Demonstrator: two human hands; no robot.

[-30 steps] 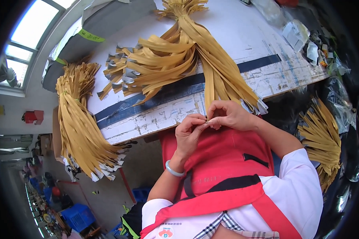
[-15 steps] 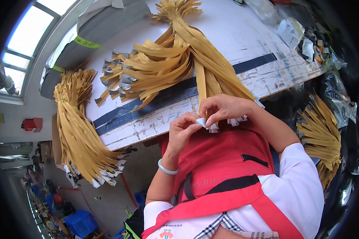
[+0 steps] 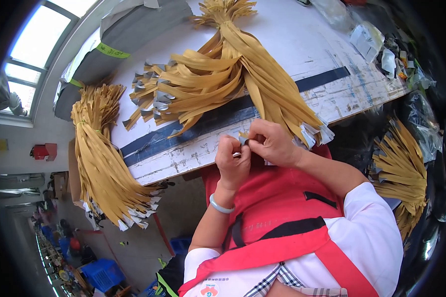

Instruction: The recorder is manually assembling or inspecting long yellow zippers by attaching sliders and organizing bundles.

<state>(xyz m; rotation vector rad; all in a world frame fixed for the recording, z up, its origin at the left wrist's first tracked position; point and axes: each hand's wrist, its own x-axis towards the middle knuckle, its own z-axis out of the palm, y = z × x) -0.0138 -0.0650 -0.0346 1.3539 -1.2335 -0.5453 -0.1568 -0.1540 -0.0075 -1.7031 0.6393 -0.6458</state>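
Observation:
A small grey tab (image 3: pixel 243 141) at the end of a golden-yellow strip is pinched between my two hands, above the table's near edge. My left hand (image 3: pixel 231 161) closes its thumb and fingers on the tab's left side. From the right my right hand (image 3: pixel 275 144) pinches the same tab, fingertips almost touching the left ones. The strip's own length is mostly hidden behind my hands. Beyond them lies a tied bundle of golden-yellow strips (image 3: pixel 268 81); some fan leftward with grey ends (image 3: pixel 161 101), others hang toward me with white ends (image 3: pixel 314 134).
A second bundle of strips (image 3: pixel 101 168) hangs over the table's left edge. Another pile of strips (image 3: pixel 404 173) lies at the right, beside clear plastic wrapping (image 3: pixel 423 126). A dark blue band (image 3: pixel 193 129) crosses the white tabletop (image 3: pixel 332 52). Scraps crowd the far right corner.
The pale tab between my fingers has turned and now shows a darker grey side. The right-hand strips with white ends have come into view beside my right hand. Both hands have curled tighter.

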